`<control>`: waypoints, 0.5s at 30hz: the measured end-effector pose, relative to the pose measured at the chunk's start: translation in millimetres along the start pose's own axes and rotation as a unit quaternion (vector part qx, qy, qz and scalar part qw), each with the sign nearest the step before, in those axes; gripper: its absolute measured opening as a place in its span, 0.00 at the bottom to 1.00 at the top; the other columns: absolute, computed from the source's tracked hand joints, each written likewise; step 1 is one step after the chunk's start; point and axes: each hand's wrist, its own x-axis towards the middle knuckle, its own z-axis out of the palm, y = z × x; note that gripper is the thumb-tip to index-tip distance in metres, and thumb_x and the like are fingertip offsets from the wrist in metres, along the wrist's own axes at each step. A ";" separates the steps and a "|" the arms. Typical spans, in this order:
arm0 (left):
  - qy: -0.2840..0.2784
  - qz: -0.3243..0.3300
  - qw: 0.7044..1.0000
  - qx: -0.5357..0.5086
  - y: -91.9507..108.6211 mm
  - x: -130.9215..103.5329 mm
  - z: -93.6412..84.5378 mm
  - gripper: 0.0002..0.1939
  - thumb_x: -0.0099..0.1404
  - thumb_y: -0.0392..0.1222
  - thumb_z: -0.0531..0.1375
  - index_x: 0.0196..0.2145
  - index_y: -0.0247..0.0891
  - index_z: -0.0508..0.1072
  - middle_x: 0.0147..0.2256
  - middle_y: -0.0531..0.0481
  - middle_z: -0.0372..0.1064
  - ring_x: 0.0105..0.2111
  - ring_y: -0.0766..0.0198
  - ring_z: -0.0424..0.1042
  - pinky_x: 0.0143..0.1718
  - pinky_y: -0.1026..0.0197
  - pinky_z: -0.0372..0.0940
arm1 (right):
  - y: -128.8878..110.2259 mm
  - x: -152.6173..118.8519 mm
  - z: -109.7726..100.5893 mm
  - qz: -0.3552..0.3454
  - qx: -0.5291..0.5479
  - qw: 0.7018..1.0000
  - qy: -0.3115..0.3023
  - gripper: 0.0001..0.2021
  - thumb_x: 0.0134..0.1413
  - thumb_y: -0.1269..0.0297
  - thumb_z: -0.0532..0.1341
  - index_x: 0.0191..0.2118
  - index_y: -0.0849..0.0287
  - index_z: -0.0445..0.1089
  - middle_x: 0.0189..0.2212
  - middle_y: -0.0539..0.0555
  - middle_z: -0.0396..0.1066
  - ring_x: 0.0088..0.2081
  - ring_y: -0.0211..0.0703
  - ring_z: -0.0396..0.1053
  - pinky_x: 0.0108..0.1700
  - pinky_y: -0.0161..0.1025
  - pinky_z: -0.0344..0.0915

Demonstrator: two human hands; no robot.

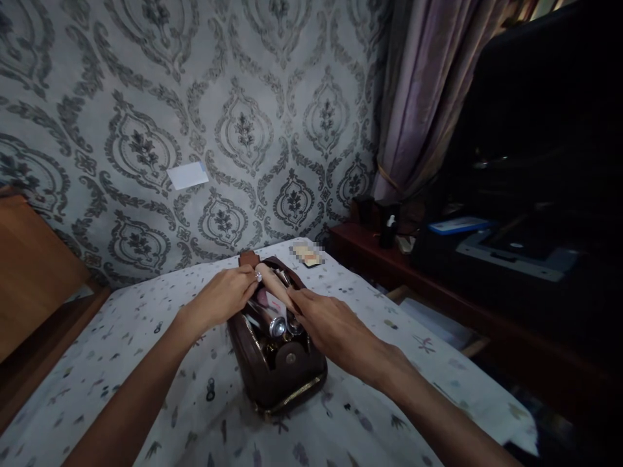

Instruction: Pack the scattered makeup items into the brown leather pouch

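Observation:
An unzipped dark brown bag (pixel 260 386) lies on the bed with small cosmetics packed inside. Over its opening is a slim beige tube (pixel 274 288), slanting from upper left to lower right. My left hand (pixel 228 293), with a ring on one finger, closes at the tube's upper end. At the lower end my right hand (pixel 328 321) has its fingers closed on the tube; part of its grip is hidden. Below the tube, a cylinder with a shiny silver end (pixel 277 326) sits in the bag. A round snap flap (pixel 292 358) shows near the bag's front.
Patterned white bedding (pixel 189 402) surrounds the bag. A small blurred card-like item (pixel 307 253) lies beyond it. A dark red dresser (pixel 360 250) with an open drawer (pixel 438 321) is at right, holding bottles and a blue-edged object (pixel 460 225). A wooden board (pixel 36 272) stands at left.

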 end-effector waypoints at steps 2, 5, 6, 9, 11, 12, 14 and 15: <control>-0.008 -0.002 1.000 -0.003 2.1 -1.1 -2.3 0.16 0.73 0.39 0.47 0.39 0.38 0.74 0.38 0.45 0.72 0.40 0.58 0.74 0.45 0.57 0.68 | 1.4 -1.0 4.1 -0.020 0.002 1.000 0.019 0.21 0.60 0.76 0.52 0.57 0.56 0.65 0.42 0.54 0.76 0.37 0.44 0.74 0.35 0.36 0.59; -0.015 -0.003 1.000 -0.010 3.1 -1.0 -6.3 0.14 0.73 0.38 0.48 0.38 0.38 0.74 0.39 0.45 0.73 0.40 0.58 0.74 0.44 0.57 0.67 | 3.8 -2.6 9.9 -0.039 -0.005 0.999 0.033 0.30 0.58 0.77 0.51 0.66 0.52 0.55 0.40 0.52 0.77 0.36 0.45 0.74 0.33 0.35 0.59; -0.017 0.000 1.000 -0.014 2.4 0.3 -7.2 0.14 0.73 0.38 0.49 0.38 0.38 0.74 0.39 0.45 0.73 0.41 0.58 0.73 0.44 0.58 0.67 | 4.0 -3.1 11.0 -0.037 -0.012 0.999 0.034 0.32 0.58 0.78 0.51 0.67 0.52 0.54 0.39 0.51 0.78 0.35 0.45 0.75 0.33 0.35 0.59; -0.011 0.019 0.999 -0.030 -3.3 9.6 -6.7 0.13 0.72 0.36 0.50 0.40 0.38 0.74 0.42 0.45 0.72 0.44 0.59 0.72 0.47 0.58 0.66 | 2.6 -4.0 11.2 -0.034 -0.026 0.998 0.035 0.33 0.56 0.81 0.50 0.67 0.53 0.54 0.39 0.52 0.78 0.36 0.45 0.75 0.32 0.35 0.60; -0.008 0.037 0.999 -0.038 -7.8 19.2 -3.6 0.13 0.71 0.34 0.50 0.44 0.38 0.74 0.45 0.44 0.71 0.48 0.58 0.71 0.51 0.58 0.65 | 0.7 -4.0 9.7 -0.036 -0.028 0.998 0.031 0.34 0.56 0.81 0.50 0.68 0.54 0.53 0.42 0.53 0.78 0.36 0.46 0.75 0.31 0.36 0.60; -0.014 0.051 0.998 -0.041 -9.5 24.1 -1.7 0.14 0.70 0.32 0.50 0.46 0.38 0.74 0.47 0.44 0.71 0.49 0.58 0.70 0.53 0.57 0.64 | -0.1 -3.9 8.9 -0.035 -0.027 0.999 0.027 0.35 0.56 0.81 0.50 0.68 0.54 0.52 0.43 0.54 0.77 0.37 0.46 0.76 0.31 0.36 0.60; -0.045 0.087 0.994 -0.047 -11.3 32.5 2.2 0.18 0.67 0.29 0.50 0.50 0.39 0.72 0.48 0.44 0.70 0.52 0.58 0.69 0.56 0.56 0.62 | -0.7 -4.0 8.0 -0.027 -0.022 0.999 0.021 0.35 0.57 0.81 0.50 0.69 0.53 0.50 0.45 0.54 0.77 0.38 0.47 0.76 0.33 0.36 0.63; -0.063 0.101 0.992 -0.048 -11.4 35.4 3.7 0.20 0.66 0.28 0.51 0.51 0.39 0.72 0.49 0.44 0.70 0.52 0.58 0.68 0.56 0.55 0.61 | -0.4 -4.5 8.1 -0.023 -0.013 0.999 0.021 0.35 0.57 0.80 0.51 0.69 0.53 0.50 0.46 0.55 0.76 0.40 0.47 0.76 0.35 0.37 0.64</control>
